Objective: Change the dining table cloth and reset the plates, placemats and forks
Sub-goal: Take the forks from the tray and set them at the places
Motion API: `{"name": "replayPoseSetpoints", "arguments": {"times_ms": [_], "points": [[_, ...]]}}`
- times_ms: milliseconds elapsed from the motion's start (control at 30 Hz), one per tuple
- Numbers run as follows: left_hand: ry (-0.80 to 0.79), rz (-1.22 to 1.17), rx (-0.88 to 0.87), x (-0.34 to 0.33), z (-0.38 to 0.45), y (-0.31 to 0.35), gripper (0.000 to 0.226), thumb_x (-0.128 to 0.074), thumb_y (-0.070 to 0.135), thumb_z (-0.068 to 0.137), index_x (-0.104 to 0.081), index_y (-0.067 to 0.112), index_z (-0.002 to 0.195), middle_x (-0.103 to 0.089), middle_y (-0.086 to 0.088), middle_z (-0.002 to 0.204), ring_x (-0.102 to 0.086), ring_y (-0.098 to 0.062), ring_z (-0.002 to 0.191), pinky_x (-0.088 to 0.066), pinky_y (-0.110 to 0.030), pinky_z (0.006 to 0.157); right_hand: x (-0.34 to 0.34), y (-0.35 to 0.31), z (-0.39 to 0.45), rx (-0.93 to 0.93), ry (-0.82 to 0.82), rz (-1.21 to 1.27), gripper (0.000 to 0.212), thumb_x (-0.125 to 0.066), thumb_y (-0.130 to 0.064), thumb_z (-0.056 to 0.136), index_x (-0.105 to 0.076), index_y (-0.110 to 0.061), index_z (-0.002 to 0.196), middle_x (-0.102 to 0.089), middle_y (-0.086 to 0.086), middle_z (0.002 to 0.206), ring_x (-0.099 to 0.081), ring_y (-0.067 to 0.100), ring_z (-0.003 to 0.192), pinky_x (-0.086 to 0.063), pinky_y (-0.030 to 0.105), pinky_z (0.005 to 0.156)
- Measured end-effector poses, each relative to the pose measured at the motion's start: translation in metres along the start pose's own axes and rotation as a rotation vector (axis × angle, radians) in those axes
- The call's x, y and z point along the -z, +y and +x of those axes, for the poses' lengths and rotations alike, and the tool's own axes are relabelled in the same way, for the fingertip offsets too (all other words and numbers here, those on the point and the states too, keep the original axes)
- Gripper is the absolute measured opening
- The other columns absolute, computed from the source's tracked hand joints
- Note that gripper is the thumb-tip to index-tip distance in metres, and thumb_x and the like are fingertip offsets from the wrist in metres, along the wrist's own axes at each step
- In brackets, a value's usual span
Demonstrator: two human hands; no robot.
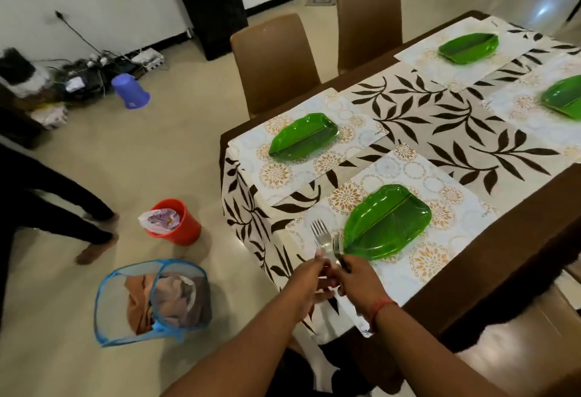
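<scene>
Gripping shiny metal forks (321, 236), both hands (327, 280)

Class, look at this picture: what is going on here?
A person is setting a dining table. The leaf-patterned cloth is on, with four placemats, each bearing a green leaf-shaped plate. No fork lies on the table yet. The left hand holds a bunch of forks, and the right hand pinches one from it.
</scene>
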State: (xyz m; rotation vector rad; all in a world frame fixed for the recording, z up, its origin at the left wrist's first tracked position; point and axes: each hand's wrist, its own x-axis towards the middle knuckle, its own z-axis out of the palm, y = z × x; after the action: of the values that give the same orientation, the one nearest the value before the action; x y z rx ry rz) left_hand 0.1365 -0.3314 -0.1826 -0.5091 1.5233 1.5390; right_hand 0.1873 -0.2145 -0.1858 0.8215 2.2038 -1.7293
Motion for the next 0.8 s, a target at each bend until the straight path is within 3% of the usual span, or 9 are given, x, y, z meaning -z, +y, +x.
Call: {"name": "replayPoseSetpoints", "arguments": {"times_ms": [100, 200, 267, 367, 467, 567, 700, 800], "points": [[0.048, -0.106, -0.044, 0.013, -0.006, 0.012, 0.038, -0.042, 0.040, 0.105, -0.070, 0.015, 0.112, -0.076, -0.009, 0.100, -0.069, -0.025, 0.098, -0.058, -0.041, 0.081, -0.030, -0.028, 0.002, 0.042, -0.073, 0.024, 0.020, -0.052, -0.015, 0.099, -0.071, -0.019, 0.101, -0.074, 0.002, 0.087, -0.071, 0.015, 0.078, -0.058, 0.032, 0.073], [0.098, -0.190, -0.110, 0.036, -0.003, 0.043, 0.035, -0.045, 0.035, 0.105, -0.071, 0.013, 0.112, -0.076, -0.013, 0.102, -0.069, -0.031, 0.096, -0.055, -0.042, 0.077, -0.051, -0.058, 0.018, 0.116, -0.088, 0.005, 0.021, -0.051, -0.023, 0.100, -0.069, -0.026, 0.110, -0.073, 0.001, 0.094, -0.071, 0.017, 0.083, -0.060, 0.038, 0.075], [0.118, -0.241, -0.148, 0.056, 0.002, 0.066, 0.033, -0.044, 0.029, 0.105, -0.070, 0.010, 0.110, -0.076, -0.013, 0.094, -0.071, -0.026, 0.081, -0.057, -0.035, 0.063, -0.066, -0.079, 0.034, 0.136, -0.084, 0.004, 0.020, -0.051, -0.027, 0.101, -0.068, -0.030, 0.110, -0.074, 0.000, 0.092, -0.072, 0.016, 0.078, -0.061, 0.035, 0.069], [0.146, -0.228, -0.184, 0.091, 0.016, 0.099, 0.025, -0.048, 0.021, 0.104, -0.069, 0.008, 0.103, -0.070, -0.012, 0.077, -0.061, -0.017, 0.051, -0.042, -0.024, 0.044, -0.089, -0.109, 0.053, 0.094, -0.067, 0.067, 0.021, -0.049, -0.023, 0.103, -0.069, -0.021, 0.105, -0.075, 0.006, 0.083, -0.073, 0.021, 0.070, -0.060, 0.033, 0.060], [0.143, -0.205, -0.187, 0.136, 0.043, 0.135, 0.017, -0.056, 0.018, 0.100, -0.070, 0.008, 0.103, -0.072, -0.014, 0.089, -0.067, -0.021, 0.063, -0.052, -0.031, 0.057, -0.127, -0.131, 0.084, 0.017, -0.023, 0.167, 0.021, -0.046, -0.011, 0.102, -0.066, -0.005, 0.102, -0.073, 0.019, 0.084, -0.071, 0.028, 0.067, -0.061, 0.041, 0.065], [0.191, -0.182, -0.189, 0.178, 0.065, 0.163, 0.012, -0.062, 0.018, 0.097, -0.070, 0.011, 0.101, -0.073, -0.013, 0.095, -0.069, -0.025, 0.081, -0.057, -0.038, 0.074, -0.158, -0.145, 0.111, -0.026, 0.033, 0.185, 0.019, -0.048, -0.011, 0.101, -0.064, 0.000, 0.098, -0.071, 0.024, 0.089, -0.072, 0.031, 0.067, -0.062, 0.048, 0.067], [0.260, -0.095, -0.186, 0.224, 0.095, 0.201, 0.012, -0.070, 0.027, 0.086, -0.071, 0.015, 0.090, -0.072, -0.011, 0.092, -0.068, -0.027, 0.086, -0.058, -0.045, 0.085, -0.188, -0.165, 0.139, -0.087, 0.146, 0.243, 0.017, -0.049, -0.010, 0.101, -0.062, -0.001, 0.093, -0.068, 0.021, 0.090, -0.071, 0.029, 0.065, -0.062, 0.043, 0.063], [0.237, -0.062, -0.137, 0.232, 0.122, 0.217, 0.008, -0.069, 0.025, 0.090, -0.069, 0.016, 0.090, -0.067, -0.011, 0.089, -0.062, -0.024, 0.081, -0.057, -0.048, 0.085, -0.187, -0.168, 0.151, -0.143, 0.224, 0.271, 0.018, -0.047, -0.008, 0.101, -0.062, -0.003, 0.092, -0.067, 0.018, 0.087, -0.068, 0.032, 0.067, -0.061, 0.040, 0.061]]}}
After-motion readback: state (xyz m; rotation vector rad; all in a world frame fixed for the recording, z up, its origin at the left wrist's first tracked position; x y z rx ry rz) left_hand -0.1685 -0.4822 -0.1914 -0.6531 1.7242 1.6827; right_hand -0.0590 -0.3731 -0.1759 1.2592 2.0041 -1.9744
